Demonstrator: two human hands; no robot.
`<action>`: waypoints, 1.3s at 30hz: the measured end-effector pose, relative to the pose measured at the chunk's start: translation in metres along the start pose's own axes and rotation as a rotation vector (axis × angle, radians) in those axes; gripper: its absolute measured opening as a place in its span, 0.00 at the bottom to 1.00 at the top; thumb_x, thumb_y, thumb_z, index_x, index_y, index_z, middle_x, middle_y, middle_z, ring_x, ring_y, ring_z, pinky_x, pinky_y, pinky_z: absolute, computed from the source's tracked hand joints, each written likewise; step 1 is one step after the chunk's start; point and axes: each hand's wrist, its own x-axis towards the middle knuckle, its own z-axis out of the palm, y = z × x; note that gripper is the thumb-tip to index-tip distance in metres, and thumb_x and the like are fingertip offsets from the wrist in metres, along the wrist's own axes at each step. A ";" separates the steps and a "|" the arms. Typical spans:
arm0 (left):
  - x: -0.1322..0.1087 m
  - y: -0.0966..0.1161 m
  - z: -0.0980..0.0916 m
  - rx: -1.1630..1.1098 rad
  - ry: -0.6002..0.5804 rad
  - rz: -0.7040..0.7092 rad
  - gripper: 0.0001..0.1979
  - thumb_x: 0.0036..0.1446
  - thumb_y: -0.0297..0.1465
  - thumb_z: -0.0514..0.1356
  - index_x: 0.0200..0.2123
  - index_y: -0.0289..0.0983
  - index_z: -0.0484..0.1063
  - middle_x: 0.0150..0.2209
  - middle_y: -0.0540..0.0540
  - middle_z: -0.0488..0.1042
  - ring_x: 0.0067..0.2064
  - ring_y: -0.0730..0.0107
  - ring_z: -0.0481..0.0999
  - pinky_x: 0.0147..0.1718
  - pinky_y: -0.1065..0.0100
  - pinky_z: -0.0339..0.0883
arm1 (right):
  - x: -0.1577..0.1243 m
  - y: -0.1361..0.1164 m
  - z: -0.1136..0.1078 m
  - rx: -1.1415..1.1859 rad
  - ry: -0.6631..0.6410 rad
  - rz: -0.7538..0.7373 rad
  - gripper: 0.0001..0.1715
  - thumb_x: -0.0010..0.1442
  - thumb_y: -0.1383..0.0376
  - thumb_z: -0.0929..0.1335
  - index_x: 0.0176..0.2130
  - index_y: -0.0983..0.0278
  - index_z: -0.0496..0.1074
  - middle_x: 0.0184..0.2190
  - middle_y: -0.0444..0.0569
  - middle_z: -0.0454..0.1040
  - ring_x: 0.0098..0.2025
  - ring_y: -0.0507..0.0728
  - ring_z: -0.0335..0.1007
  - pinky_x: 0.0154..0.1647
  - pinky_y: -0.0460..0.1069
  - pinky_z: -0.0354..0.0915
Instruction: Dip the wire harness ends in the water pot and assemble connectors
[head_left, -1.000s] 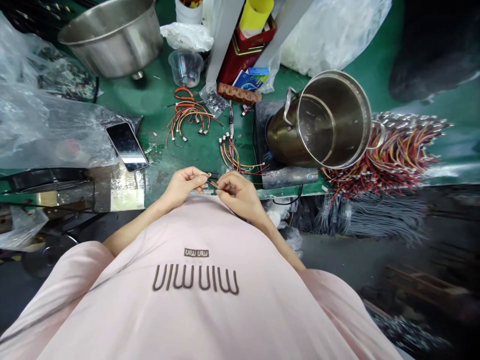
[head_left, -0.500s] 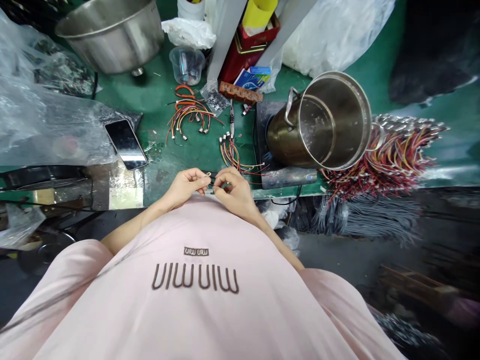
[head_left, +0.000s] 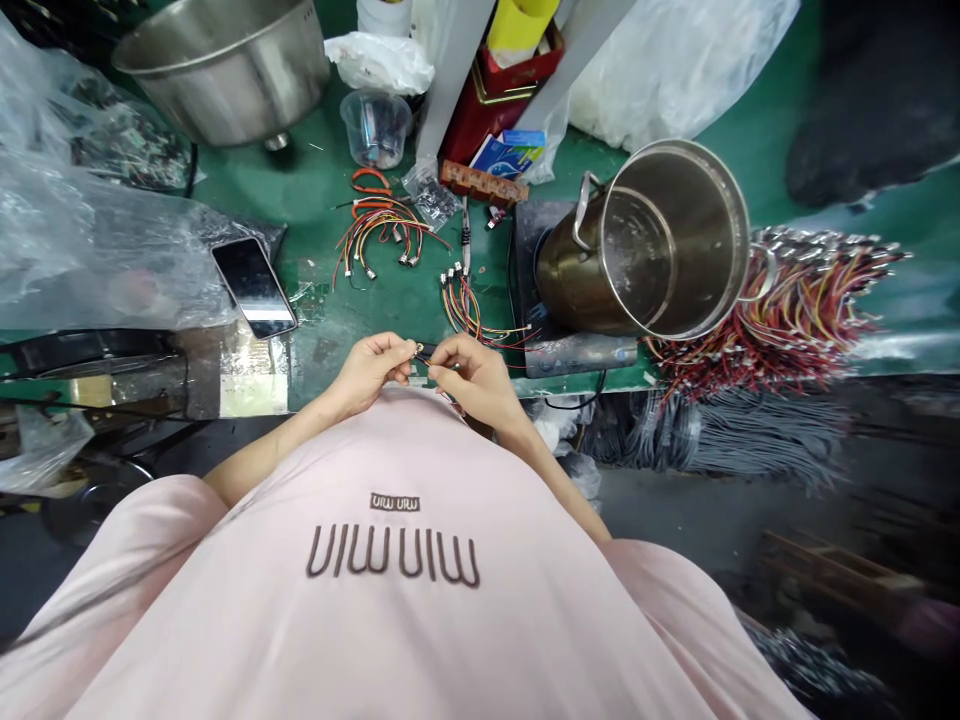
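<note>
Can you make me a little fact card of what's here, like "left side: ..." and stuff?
Left grip: pinching a small dark part
Right grip: fingers close around the same part; too small to tell how firmly
Just beyond the hands: wires with silvery ends
Left side: smartphone, screen up
Right side: tall steel pot with handles
Past the pot: a heap of red and yellow wires
Table: green

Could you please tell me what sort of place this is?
Probably an electronics assembly workshop: coloured wires are heaped on a green workbench, with bundled grey cables by its near edge.
</note>
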 end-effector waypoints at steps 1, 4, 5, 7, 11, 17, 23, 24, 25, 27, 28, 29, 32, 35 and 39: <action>0.000 -0.001 0.000 0.006 0.000 0.003 0.25 0.34 0.46 0.74 0.21 0.35 0.67 0.17 0.53 0.70 0.17 0.81 0.67 0.19 0.77 0.64 | 0.000 -0.001 0.001 -0.012 0.004 0.004 0.02 0.53 0.66 0.68 0.29 0.63 0.68 0.29 0.44 0.68 0.31 0.50 0.66 0.28 0.45 0.63; 0.000 -0.003 0.001 0.019 -0.007 0.006 0.25 0.36 0.46 0.74 0.20 0.35 0.67 0.16 0.53 0.69 0.17 0.81 0.66 0.19 0.76 0.63 | 0.002 -0.004 0.006 -0.047 0.015 0.006 0.01 0.52 0.68 0.66 0.28 0.63 0.68 0.28 0.44 0.68 0.31 0.50 0.66 0.28 0.45 0.63; 0.000 -0.003 0.001 0.014 -0.009 0.000 0.25 0.36 0.46 0.74 0.20 0.35 0.66 0.16 0.53 0.69 0.17 0.81 0.66 0.19 0.76 0.63 | 0.003 -0.005 0.008 -0.048 0.020 0.010 0.01 0.51 0.69 0.66 0.27 0.64 0.68 0.27 0.43 0.68 0.30 0.50 0.66 0.28 0.44 0.63; 0.000 -0.003 0.001 -0.014 -0.012 -0.018 0.25 0.35 0.46 0.74 0.20 0.34 0.66 0.16 0.53 0.68 0.17 0.81 0.65 0.19 0.75 0.64 | 0.006 -0.004 0.010 0.013 0.006 0.053 0.01 0.50 0.68 0.66 0.27 0.64 0.67 0.25 0.42 0.68 0.27 0.49 0.66 0.26 0.44 0.64; 0.000 -0.003 -0.003 -0.101 -0.031 -0.033 0.24 0.36 0.45 0.74 0.22 0.34 0.69 0.17 0.54 0.69 0.19 0.82 0.66 0.20 0.77 0.64 | 0.010 -0.005 0.003 0.338 -0.141 0.208 0.09 0.54 0.61 0.68 0.34 0.63 0.67 0.25 0.41 0.72 0.22 0.49 0.69 0.21 0.45 0.66; 0.001 -0.003 -0.008 -0.107 -0.051 0.009 0.21 0.39 0.42 0.74 0.33 0.33 0.78 0.20 0.52 0.72 0.21 0.81 0.68 0.23 0.76 0.65 | 0.003 -0.014 -0.014 0.386 -0.167 0.281 0.16 0.54 0.55 0.71 0.36 0.65 0.70 0.25 0.42 0.74 0.20 0.48 0.70 0.20 0.43 0.65; 0.001 -0.005 -0.008 -0.046 -0.094 0.068 0.18 0.40 0.41 0.73 0.33 0.35 0.80 0.22 0.51 0.74 0.24 0.79 0.70 0.27 0.75 0.65 | 0.000 -0.018 -0.009 0.292 -0.113 0.280 0.14 0.53 0.57 0.71 0.30 0.65 0.69 0.22 0.42 0.73 0.21 0.48 0.68 0.21 0.42 0.64; 0.001 -0.005 -0.009 -0.028 -0.096 0.079 0.18 0.41 0.40 0.73 0.34 0.36 0.81 0.22 0.51 0.74 0.24 0.79 0.70 0.27 0.75 0.64 | 0.001 -0.018 -0.008 0.272 -0.109 0.265 0.12 0.53 0.58 0.71 0.30 0.65 0.69 0.22 0.42 0.73 0.21 0.48 0.68 0.21 0.43 0.64; 0.001 -0.006 -0.010 -0.007 -0.098 0.088 0.18 0.42 0.40 0.72 0.34 0.36 0.81 0.22 0.51 0.74 0.24 0.79 0.70 0.27 0.74 0.64 | 0.001 -0.017 -0.006 0.248 -0.104 0.249 0.11 0.53 0.59 0.70 0.30 0.64 0.69 0.22 0.42 0.73 0.21 0.48 0.68 0.21 0.43 0.64; 0.000 -0.007 -0.012 0.040 -0.100 0.100 0.17 0.44 0.40 0.71 0.36 0.36 0.81 0.22 0.51 0.74 0.25 0.79 0.70 0.28 0.74 0.64 | 0.000 -0.017 -0.004 0.176 -0.091 0.202 0.07 0.53 0.62 0.69 0.30 0.64 0.68 0.22 0.42 0.72 0.22 0.49 0.68 0.22 0.44 0.64; 0.000 -0.008 -0.012 0.061 -0.099 0.104 0.17 0.45 0.40 0.71 0.37 0.36 0.81 0.23 0.51 0.74 0.25 0.78 0.69 0.29 0.73 0.64 | -0.001 -0.017 -0.003 0.129 -0.082 0.170 0.05 0.53 0.63 0.68 0.30 0.63 0.68 0.22 0.41 0.71 0.23 0.49 0.68 0.23 0.44 0.63; -0.001 -0.008 -0.013 0.081 -0.098 0.106 0.17 0.45 0.40 0.70 0.37 0.36 0.81 0.23 0.51 0.74 0.25 0.78 0.69 0.29 0.73 0.64 | -0.001 -0.018 -0.003 0.077 -0.070 0.133 0.04 0.53 0.65 0.67 0.29 0.63 0.67 0.22 0.41 0.70 0.23 0.49 0.68 0.23 0.44 0.63; -0.003 -0.006 -0.011 0.127 -0.100 0.115 0.17 0.45 0.40 0.70 0.37 0.35 0.81 0.23 0.50 0.75 0.26 0.77 0.70 0.30 0.72 0.65 | -0.004 -0.020 0.000 -0.065 -0.039 0.039 0.02 0.53 0.67 0.65 0.29 0.63 0.67 0.21 0.40 0.69 0.24 0.48 0.66 0.25 0.44 0.61; -0.004 -0.005 -0.009 0.144 -0.134 0.121 0.17 0.45 0.40 0.70 0.35 0.34 0.81 0.23 0.50 0.75 0.26 0.77 0.70 0.30 0.72 0.65 | -0.003 -0.023 0.003 -0.141 -0.026 0.007 0.02 0.53 0.68 0.65 0.28 0.63 0.66 0.21 0.40 0.68 0.23 0.48 0.64 0.24 0.44 0.59; -0.004 -0.006 -0.008 0.105 -0.162 0.107 0.18 0.44 0.42 0.71 0.34 0.34 0.81 0.23 0.49 0.75 0.26 0.76 0.70 0.30 0.71 0.66 | 0.000 -0.024 0.005 0.000 -0.036 0.058 0.03 0.54 0.66 0.66 0.29 0.63 0.66 0.22 0.40 0.69 0.21 0.48 0.66 0.22 0.43 0.61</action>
